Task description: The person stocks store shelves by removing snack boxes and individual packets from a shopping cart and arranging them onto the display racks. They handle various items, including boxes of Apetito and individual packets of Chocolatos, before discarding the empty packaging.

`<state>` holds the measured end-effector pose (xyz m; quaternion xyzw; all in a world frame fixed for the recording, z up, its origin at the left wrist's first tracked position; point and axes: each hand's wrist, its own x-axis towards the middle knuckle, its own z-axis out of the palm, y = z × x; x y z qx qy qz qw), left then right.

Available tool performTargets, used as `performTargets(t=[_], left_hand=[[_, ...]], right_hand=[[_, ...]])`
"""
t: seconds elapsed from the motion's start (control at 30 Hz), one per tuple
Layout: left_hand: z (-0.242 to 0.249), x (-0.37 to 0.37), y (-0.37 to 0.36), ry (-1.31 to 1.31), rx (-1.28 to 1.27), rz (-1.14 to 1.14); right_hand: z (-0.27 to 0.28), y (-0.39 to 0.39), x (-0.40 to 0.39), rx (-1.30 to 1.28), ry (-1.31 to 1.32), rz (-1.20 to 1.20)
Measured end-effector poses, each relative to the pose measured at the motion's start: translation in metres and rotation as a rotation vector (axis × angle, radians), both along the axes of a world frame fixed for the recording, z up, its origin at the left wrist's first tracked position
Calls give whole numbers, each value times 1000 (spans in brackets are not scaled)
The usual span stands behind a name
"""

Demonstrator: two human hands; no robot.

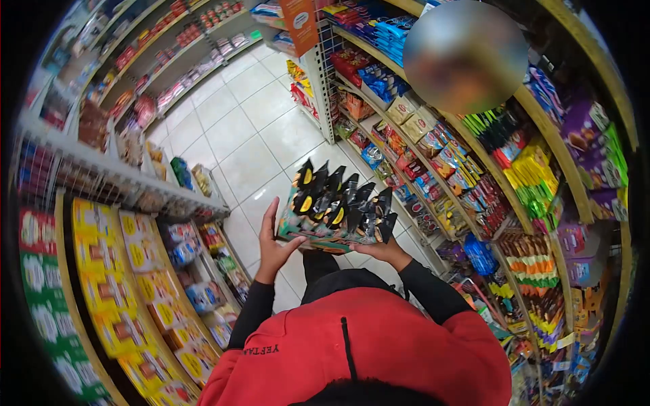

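A green patterned display box [318, 237] packed with several black snack packets [342, 197] is held in front of my body, above the tiled floor. My left hand [275, 237] grips its left end, with the thumb along the near side and the fingers up the outer side. At the right end, my right hand [386, 252] supports the lower near corner; most of its fingers are hidden beneath the box. The packets stand upright in rows, their pointed tops showing yellow round marks.
On the right, shelves carry colourful snack packets [535, 176] and hanging bars. To the left stand yellow boxes [115, 284] and green boxes [51, 304] on shelves. Pale floor tiles [247, 149] run between the shelves. An orange sign [300, 26] hangs at the aisle end.
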<state>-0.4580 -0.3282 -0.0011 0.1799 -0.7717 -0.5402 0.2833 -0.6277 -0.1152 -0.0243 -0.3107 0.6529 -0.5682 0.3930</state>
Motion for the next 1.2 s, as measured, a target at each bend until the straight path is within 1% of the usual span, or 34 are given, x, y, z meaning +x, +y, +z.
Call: performTargets(t=[0.03, 0.07, 0.1, 0.13, 0.2, 0.23, 0.27, 0.3, 0.33, 0.37, 0.4, 0.43, 0.47, 0.5, 0.53, 0.57, 0.6, 0.63, 0.67, 0.73, 0.77, 0.83, 0.87, 0.93, 0.97, 1.0, 1.07, 1.1, 1.13, 1.2], left_hand=[[-16, -18, -14, -22, 44, 67], [-32, -37, -29, -45, 86, 129], [-45, -57, -47, -111, 210, 146], [-60, -78, -66, -114, 377, 121], [-85, -119, -106, -168, 616, -119], [-100, -138, -123, -190, 543, -157], [-115, -155, -141, -202, 544, -185], [-125, -171, -156, -284, 660, -173], [-135, -185, -169, -371, 775, -155], [-146, -201, -179, -378, 798, -120], [-163, -217, -188, -381, 805, -134], [-183, -230, -199, -412, 827, -190], [-205, -242, -207, -440, 849, -242], [-216, -258, -211, -467, 878, -302], [-229, -270, -210, -466, 888, -302], [-243, -283, -205, -450, 804, -348], [-254, -293, -200, -441, 721, -391], [-260, -306, -198, -504, 699, -421], [-265, -317, -196, -551, 733, -449], [-291, -337, -192, -394, 480, -573], [-300, -346, -190, -396, 486, -567], [-302, -364, -188, -277, 320, -618], [-306, -371, -189, -280, 326, -615], [-316, -385, -189, -270, 257, -695], [-321, -392, -188, -305, 342, -699], [-322, -399, -189, -307, 346, -698], [-323, -414, -190, -406, 250, -718], [-322, -423, -190, -402, 201, -712], [-325, -432, -190, -403, 205, -713], [-333, -451, -193, -347, 129, -722]], right_hand=[[-14, -14, -7, -11, -46, -123], [-24, -29, -17, -12, -59, -157], [-32, -44, -26, 25, -69, -200], [-40, -61, -37, 58, -78, -250], [-74, -94, -50, 45, -43, -353], [-95, -112, -57, -32, -166, -440], [-115, -124, -64, -110, -285, -522], [-121, -139, -69, -141, -408, -596], [-135, -150, -72, -137, -412, -621], [-153, -160, -77, -97, -565, -665], [-168, -168, -85, -57, -715, -700], [-165, -181, -91, -73, -802, -811], [-188, -189, -97, -84, -834, -854], [-195, -197, -107, -132, -890, -868], [-204, -203, -117, -177, -946, -881], [-221, -207, -130, -165, -942, -881], [-242, -212, -142, -209, -994, -919], [-255, -218, -154, -254, -1050, -958], [-266, -222, -167, -290, -1028, -985], [-286, -236, -190, -401, -944, -1101], [-293, -242, -201, -393, -947, -1098], [-294, -254, -219, -505, -866, -1272], [-293, -260, -226, -496, -868, -1272], [-295, -268, -235, -588, -812, -1408], [-301, -269, -237, -608, -795, -1411], [-301, -273, -241, -603, -795, -1413], [-302, -283, -249, -622, -732, -1518], [-296, -290, -256, -577, -731, -1576], [-286, -297, -262, -576, -708, -1609], [-286, -306, -278, -539, -708, -1669]])
